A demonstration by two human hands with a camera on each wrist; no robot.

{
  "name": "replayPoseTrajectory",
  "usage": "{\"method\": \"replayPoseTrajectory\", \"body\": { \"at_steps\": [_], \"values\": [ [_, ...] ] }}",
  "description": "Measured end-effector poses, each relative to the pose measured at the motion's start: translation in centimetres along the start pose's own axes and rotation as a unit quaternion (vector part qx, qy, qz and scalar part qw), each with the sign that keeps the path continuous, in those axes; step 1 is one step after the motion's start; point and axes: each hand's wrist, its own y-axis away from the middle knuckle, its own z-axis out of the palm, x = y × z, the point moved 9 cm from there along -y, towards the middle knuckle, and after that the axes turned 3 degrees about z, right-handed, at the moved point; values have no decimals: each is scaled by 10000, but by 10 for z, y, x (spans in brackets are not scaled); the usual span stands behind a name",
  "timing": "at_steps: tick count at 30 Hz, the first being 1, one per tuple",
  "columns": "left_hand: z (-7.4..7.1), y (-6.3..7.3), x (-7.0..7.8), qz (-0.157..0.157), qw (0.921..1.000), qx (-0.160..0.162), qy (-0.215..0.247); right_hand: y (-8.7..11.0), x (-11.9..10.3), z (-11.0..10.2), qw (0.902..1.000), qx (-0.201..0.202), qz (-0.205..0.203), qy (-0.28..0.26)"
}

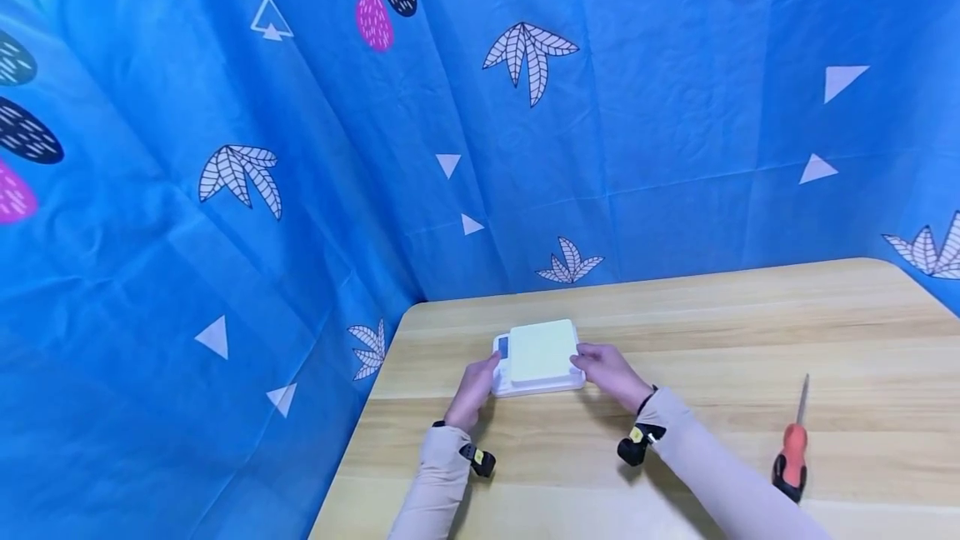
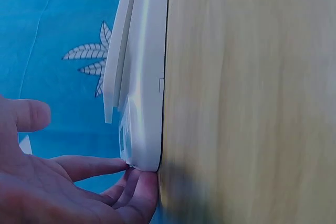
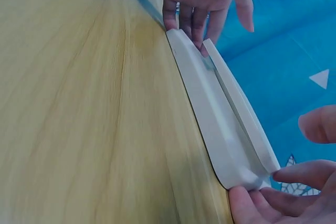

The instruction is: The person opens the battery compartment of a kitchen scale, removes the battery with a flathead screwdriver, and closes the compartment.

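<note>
A white kitchen scale [image 1: 543, 353] lies on the wooden table, its square weighing plate [image 3: 242, 108] raised above the base and a small dark display [image 1: 503, 347] at the left end. My left hand [image 1: 476, 386] touches that end with its fingertips; in the left wrist view its thumb [image 2: 32, 116] stands away from the scale. At the opposite end is my right hand [image 1: 609, 371]. Its index fingertip is at the plate's corner and its other fingertips rest against the base, while the thumb [image 3: 319, 124] is clear of it.
A screwdriver [image 1: 793, 444] with a red and black handle lies on the table [image 1: 720, 332] to the right, its shaft pointing away from me. A blue patterned curtain [image 1: 660, 107] hangs behind the table and along its left side.
</note>
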Motion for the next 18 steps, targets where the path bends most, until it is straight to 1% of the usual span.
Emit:
{"method": "replayPoseTrajectory", "body": {
  "at_steps": [6,12,14,16,18],
  "values": [
    [16,8,9,235,9994,-240,41,6,3,-15,9999,38,16,109],
    [30,18,13,464,9968,-588,279,11,6,-28,9994,151,-22,318],
    [31,21,13,495,9961,-662,295,13,6,-30,9994,149,-46,323],
    [32,20,11,493,9956,-731,311,13,7,-32,9996,150,-55,246],
    [29,18,8,391,9959,-767,289,15,8,-33,9998,106,-85,142]
  ]
}}
